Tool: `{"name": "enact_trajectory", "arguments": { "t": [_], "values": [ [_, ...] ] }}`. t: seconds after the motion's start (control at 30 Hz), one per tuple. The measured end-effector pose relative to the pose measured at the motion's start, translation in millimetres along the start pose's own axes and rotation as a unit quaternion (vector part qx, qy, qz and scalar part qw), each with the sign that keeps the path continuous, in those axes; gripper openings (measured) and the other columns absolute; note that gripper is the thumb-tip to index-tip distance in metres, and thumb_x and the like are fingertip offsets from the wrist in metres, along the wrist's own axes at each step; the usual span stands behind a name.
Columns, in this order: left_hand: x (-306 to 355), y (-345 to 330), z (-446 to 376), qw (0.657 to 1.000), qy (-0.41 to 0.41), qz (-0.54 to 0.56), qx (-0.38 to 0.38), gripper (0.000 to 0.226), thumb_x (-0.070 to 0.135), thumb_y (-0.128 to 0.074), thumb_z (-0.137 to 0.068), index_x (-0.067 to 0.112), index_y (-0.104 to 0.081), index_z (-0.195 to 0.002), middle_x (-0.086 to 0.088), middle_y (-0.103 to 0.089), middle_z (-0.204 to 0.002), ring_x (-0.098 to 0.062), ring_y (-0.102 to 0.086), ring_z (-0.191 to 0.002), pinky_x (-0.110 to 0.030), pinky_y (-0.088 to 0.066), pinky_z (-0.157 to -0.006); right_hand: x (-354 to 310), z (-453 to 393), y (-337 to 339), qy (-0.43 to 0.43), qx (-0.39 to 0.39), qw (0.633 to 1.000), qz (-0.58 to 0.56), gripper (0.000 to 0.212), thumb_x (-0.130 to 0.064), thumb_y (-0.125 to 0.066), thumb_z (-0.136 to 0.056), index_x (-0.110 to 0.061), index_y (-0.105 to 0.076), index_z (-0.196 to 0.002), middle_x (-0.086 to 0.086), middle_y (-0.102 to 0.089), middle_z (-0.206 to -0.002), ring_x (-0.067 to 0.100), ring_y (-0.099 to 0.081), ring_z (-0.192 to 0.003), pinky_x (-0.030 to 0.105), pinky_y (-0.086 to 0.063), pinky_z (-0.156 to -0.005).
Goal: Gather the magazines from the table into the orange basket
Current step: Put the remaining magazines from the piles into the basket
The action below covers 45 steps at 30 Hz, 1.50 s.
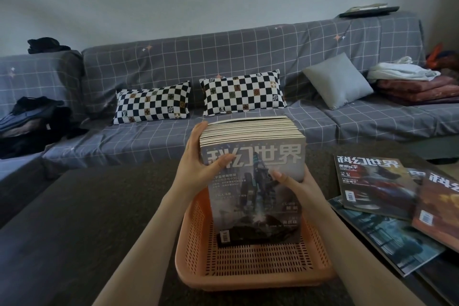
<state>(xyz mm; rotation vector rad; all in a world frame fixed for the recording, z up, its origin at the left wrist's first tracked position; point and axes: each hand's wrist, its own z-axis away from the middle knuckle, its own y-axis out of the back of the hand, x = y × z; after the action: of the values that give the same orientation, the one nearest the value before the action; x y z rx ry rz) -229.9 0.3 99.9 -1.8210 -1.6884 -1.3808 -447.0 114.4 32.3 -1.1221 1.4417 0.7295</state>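
A thick stack of magazines (253, 171) stands upright on its lower edges inside the orange basket (253, 273), at the centre of the frame, front cover facing the camera. The left hand (198, 156) grips the stack's left side, fingers wrapped around the far edge and thumb lying across the cover near the title. The right hand (293, 184) holds the right side lower down, thumb on the cover and the other fingers hidden behind the stack. Both hands are clamped on the same bundle, steadying it.

The basket sits on the dark tabletop (87, 218) in the lower middle of the frame; its near half shows only bare mesh floor.

Most of the gathering looks done, since the bulk of the copies are already in the basket. What remains lies at the right edge of the frame: a magazine with a red-toned cover (372, 186), an orange-covered magazine (437, 206) overlapping it, and a bluish magazine (387, 238) partly under both. There may be a fourth between them, but the overlap makes that hard to tell. These loose copies are well apart from the basket's right rim and are not yet touched by either hand.
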Motion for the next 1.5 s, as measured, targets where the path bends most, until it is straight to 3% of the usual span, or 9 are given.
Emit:
{"name": "enact_trajectory", "arguments": {
  "t": [0.13,0.23,0.4,0.73,0.9,1.17,1.33,1.4,1.5],
  "values": [
    [-10,-8,6,0.981,0.072,0.18,-0.035,0.118,0.046,-0.09,-0.052,0.051,-0.017,-0.145,0.01,-0.04,-0.147,-0.023,-0.053,-0.127,-0.045,-0.049,-0.099,-5,-1,0,-0.013,-0.009,0.999,-0.03,0.076,-0.044,-0.088,-0.047,-0.043,-0.05,-0.113,-0.006,-0.065,-0.112,0.007,-0.068,-0.091,0.018,-0.055,-0.065],
    [-13,-11,3,0.962,0.121,0.246,-0.009,0.104,0.034,-0.093,-0.048,0.024,-0.044,-0.139,0.001,-0.072,-0.113,-0.025,-0.069,-0.105,-0.029,-0.058,-0.074,-5,1,-2,0.005,0.02,0.999,-0.039,0.077,-0.044,-0.089,-0.043,-0.04,-0.055,-0.112,-0.01,-0.069,-0.106,0.009,-0.069,-0.092,0.02,-0.056,-0.065],
    [-9,-9,-2,0.954,0.119,0.274,-0.007,0.097,0.022,-0.09,-0.052,0.009,-0.046,-0.138,-0.003,-0.075,-0.105,-0.024,-0.072,-0.095,-0.028,-0.058,-0.069,-7,1,-1,0.023,0.042,0.998,-0.042,0.078,-0.048,-0.09,-0.039,-0.042,-0.057,-0.109,-0.014,-0.069,-0.104,0.009,-0.069,-0.093,0.023,-0.056,-0.066],
    [-18,-11,2,0.955,0.144,0.256,-0.035,0.117,0.053,-0.091,-0.046,0.019,-0.038,-0.144,0.002,-0.072,-0.112,-0.019,-0.07,-0.101,-0.027,-0.058,-0.072,-4,-1,5,-0.024,-0.018,0.999,-0.017,0.092,-0.051,-0.089,-0.042,-0.04,-0.047,-0.122,-0.004,-0.062,-0.119,0.01,-0.067,-0.098,0.023,-0.056,-0.071],
    [-28,-21,10,0.95,0.177,0.254,-0.035,0.104,0.042,-0.085,-0.053,0.017,-0.038,-0.143,0.008,-0.074,-0.103,-0.014,-0.072,-0.094,-0.023,-0.058,-0.067,3,1,5,-0.035,0.001,0.998,0.046,0.108,-0.06,-0.086,-0.042,-0.038,-0.038,-0.136,-0.006,-0.064,-0.12,0.019,-0.063,-0.108,0.048,-0.048,-0.096],
    [-43,-21,21,0.948,0.225,0.208,-0.09,0.128,0.042,-0.093,-0.041,0.026,-0.026,-0.148,-0.002,-0.063,-0.124,-0.019,-0.066,-0.108,-0.044,-0.054,-0.093,0,-2,6,-0.073,-0.007,0.996,0.046,0.111,-0.044,-0.092,-0.038,-0.03,-0.041,-0.136,0.003,-0.064,-0.121,0.024,-0.063,-0.107,0.047,-0.051,-0.093],
    [-53,-22,31,0.939,0.269,0.188,-0.101,0.132,0.037,-0.094,-0.036,0.043,-0.024,-0.148,-0.006,-0.056,-0.134,-0.028,-0.061,-0.114,-0.048,-0.057,-0.086,4,-4,8,-0.088,-0.016,0.996,0.025,0.1,-0.017,-0.086,-0.047,-0.025,-0.042,-0.135,0.009,-0.064,-0.116,0.025,-0.066,-0.101,0.039,-0.057,-0.079],
    [-52,-22,30,0.941,0.272,0.18,-0.093,0.132,0.041,-0.094,-0.035,0.044,-0.025,-0.148,-0.005,-0.057,-0.132,-0.028,-0.062,-0.113,-0.049,-0.057,-0.086,3,-5,8,-0.092,-0.013,0.996,0.019,0.099,-0.016,-0.085,-0.046,-0.026,-0.043,-0.135,0.006,-0.066,-0.111,0.021,-0.068,-0.094,0.031,-0.058,-0.069],
    [-49,-22,31,0.947,0.263,0.161,-0.092,0.129,0.043,-0.092,-0.039,0.043,-0.024,-0.148,-0.002,-0.056,-0.133,-0.027,-0.059,-0.117,-0.048,-0.056,-0.089,3,-5,7,-0.099,-0.007,0.994,0.04,0.104,-0.026,-0.088,-0.041,-0.026,-0.044,-0.135,0.005,-0.066,-0.113,0.022,-0.067,-0.098,0.037,-0.057,-0.079]
  ]
}}
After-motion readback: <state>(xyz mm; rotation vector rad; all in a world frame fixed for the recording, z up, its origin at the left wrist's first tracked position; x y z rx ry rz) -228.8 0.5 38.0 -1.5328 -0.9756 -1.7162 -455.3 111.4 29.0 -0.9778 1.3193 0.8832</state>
